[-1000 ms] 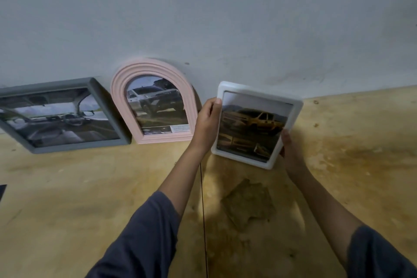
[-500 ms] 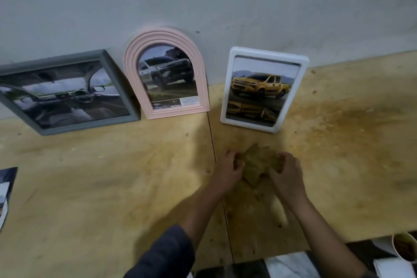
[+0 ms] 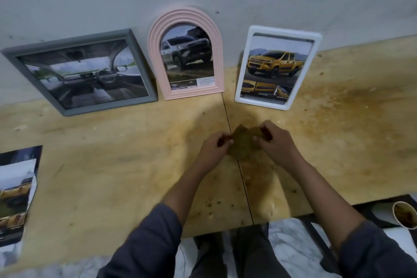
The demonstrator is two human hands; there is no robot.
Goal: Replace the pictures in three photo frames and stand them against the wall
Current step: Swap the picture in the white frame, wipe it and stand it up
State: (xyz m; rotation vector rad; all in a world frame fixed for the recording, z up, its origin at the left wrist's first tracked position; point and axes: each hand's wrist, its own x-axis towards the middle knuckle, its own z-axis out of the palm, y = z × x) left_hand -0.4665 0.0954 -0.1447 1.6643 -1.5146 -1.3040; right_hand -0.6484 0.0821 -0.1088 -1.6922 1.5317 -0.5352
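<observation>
Three photo frames lean against the grey wall at the back of the wooden table (image 3: 112,165). On the left is a grey square frame (image 3: 81,72) with a car-interior picture. A pink arched frame (image 3: 187,54) in the middle shows a dark pickup. To the right stands a white frame (image 3: 277,67) with a yellow pickup. In front of the white frame, my left hand (image 3: 214,149) and my right hand (image 3: 276,142) pinch the two sides of a brown piece of paper (image 3: 243,142) just above the tabletop.
A stack of loose car pictures (image 3: 15,194) lies at the table's left edge. A paper cup (image 3: 405,214) sits below the table's front edge at the right. A seam (image 3: 239,165) runs through the tabletop between my hands.
Both hands let go of the white frame, which now leans against the wall. They came down to the brown paper on the table and took hold of it.
</observation>
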